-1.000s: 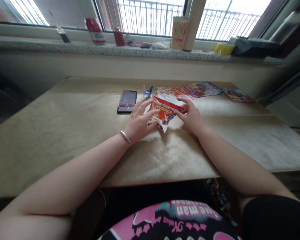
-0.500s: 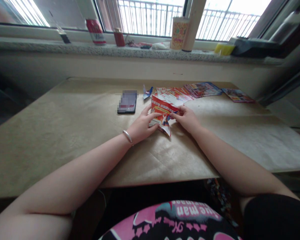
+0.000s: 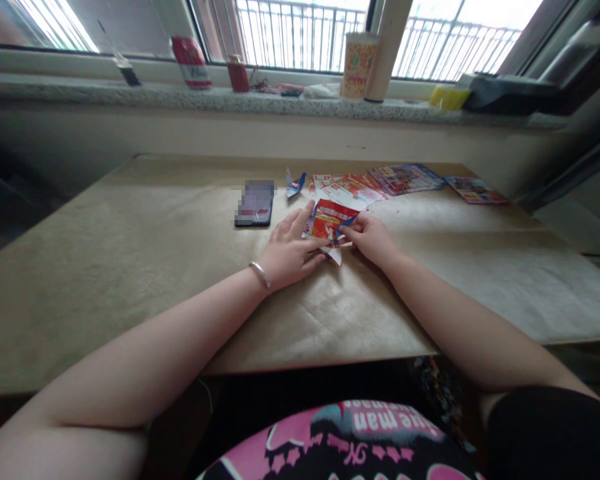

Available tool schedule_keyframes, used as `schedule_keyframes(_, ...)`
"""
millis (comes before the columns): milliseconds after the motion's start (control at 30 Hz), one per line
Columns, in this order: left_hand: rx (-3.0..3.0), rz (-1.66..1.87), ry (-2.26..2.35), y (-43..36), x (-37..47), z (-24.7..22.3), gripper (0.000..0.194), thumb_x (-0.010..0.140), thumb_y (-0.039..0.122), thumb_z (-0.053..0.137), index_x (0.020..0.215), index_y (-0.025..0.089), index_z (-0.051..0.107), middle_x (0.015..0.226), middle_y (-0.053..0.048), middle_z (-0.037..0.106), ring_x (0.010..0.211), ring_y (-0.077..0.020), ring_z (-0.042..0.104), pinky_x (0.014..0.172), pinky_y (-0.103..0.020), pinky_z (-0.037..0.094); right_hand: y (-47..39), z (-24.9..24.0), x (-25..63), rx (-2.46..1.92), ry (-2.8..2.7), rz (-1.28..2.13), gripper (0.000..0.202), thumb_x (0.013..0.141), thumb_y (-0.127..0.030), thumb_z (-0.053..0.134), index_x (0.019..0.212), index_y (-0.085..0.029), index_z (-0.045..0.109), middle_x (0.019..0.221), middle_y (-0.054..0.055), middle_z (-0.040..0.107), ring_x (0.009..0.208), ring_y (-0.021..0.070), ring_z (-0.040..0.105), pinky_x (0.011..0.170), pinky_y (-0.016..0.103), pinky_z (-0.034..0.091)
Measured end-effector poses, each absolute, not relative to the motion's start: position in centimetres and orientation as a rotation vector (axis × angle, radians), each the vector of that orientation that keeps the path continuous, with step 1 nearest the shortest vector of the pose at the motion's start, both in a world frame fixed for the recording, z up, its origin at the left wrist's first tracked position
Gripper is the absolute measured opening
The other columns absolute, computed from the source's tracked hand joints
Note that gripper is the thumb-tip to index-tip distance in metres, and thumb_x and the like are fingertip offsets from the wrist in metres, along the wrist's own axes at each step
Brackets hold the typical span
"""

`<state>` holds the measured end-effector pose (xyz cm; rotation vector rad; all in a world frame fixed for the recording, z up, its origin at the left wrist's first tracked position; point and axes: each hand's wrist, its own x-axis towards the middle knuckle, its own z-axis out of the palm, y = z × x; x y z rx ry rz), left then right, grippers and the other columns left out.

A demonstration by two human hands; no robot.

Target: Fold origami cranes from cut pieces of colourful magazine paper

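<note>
A red printed leaflet (image 3: 327,215), partly folded, lies on the table between my hands, with a white pointed corner sticking out toward me. My left hand (image 3: 293,250) rests over its left side, fingers stretched out and spread across the paper; a silver bangle is on that wrist. At the right edge of the sheet, my right hand (image 3: 367,235) pinches a blue-edged fold between thumb and fingers. Just beyond the hands stands a small folded paper piece (image 3: 295,184), blue and white. The underside of the leaflet is hidden.
A phone (image 3: 256,203) lies left of the leaflet. Behind are several red and white leaflets (image 3: 347,190), then blue printed sheets (image 3: 405,179) and another sheet (image 3: 476,190) farther right. A red can (image 3: 191,63), a red bottle (image 3: 238,75) and a patterned cup (image 3: 359,67) stand on the windowsill.
The leaflet's upper left corner has come down and the sheet looks smaller. My left hand has slid over its left side with fingers more spread. My right hand keeps its pinch, nearly still.
</note>
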<state>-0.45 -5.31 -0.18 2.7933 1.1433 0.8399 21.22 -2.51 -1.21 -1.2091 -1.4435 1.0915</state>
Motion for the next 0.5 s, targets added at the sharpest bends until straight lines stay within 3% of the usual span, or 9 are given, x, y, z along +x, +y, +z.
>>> schedule_keyframes(100, 2.844, 0.853, 1.191, -5.66, -0.25, -0.32, 0.034, 0.084, 0.041, 0.065, 0.116, 0.031, 0.068, 0.164, 0.000, 0.005, 0.146, -0.0391, 0.015, 0.116, -0.063, 0.014, -2.27, -1.56, 21.35, -1.214, -1.513, 1.002, 0.017, 0.074, -0.025, 0.071, 0.089, -0.020, 0.064, 0.085, 0.003, 0.075, 0.073, 0.0193, 0.072, 0.075, 0.037, 0.059)
schedule_keyframes(233, 2.877, 0.884, 1.246, -5.65, 0.01, -0.53, 0.034, 0.084, 0.043, 0.064, 0.114, 0.028, 0.067, 0.163, -0.003, 0.008, 0.146, -0.0397, 0.016, 0.115, -0.066, 0.008, -2.11, -1.92, 21.46, -1.186, -1.625, 0.893, 0.025, 0.075, -0.023, 0.067, 0.100, -0.020, 0.067, 0.097, 0.004, 0.075, 0.087, 0.0203, 0.071, 0.085, 0.039, 0.056)
schedule_keyframes(500, 2.858, 0.841, 1.295, -5.25, -0.01, -0.70, 0.034, 0.080, 0.040, 0.068, 0.110, 0.025, 0.066, 0.163, -0.005, 0.007, 0.147, -0.0402, 0.014, 0.116, -0.064, 0.013, -2.16, -1.89, 21.39, -1.258, -1.636, 0.866, 0.017, 0.075, -0.028, 0.067, 0.089, -0.018, 0.066, 0.087, 0.003, 0.075, 0.080, 0.0199, 0.070, 0.079, 0.038, 0.056)
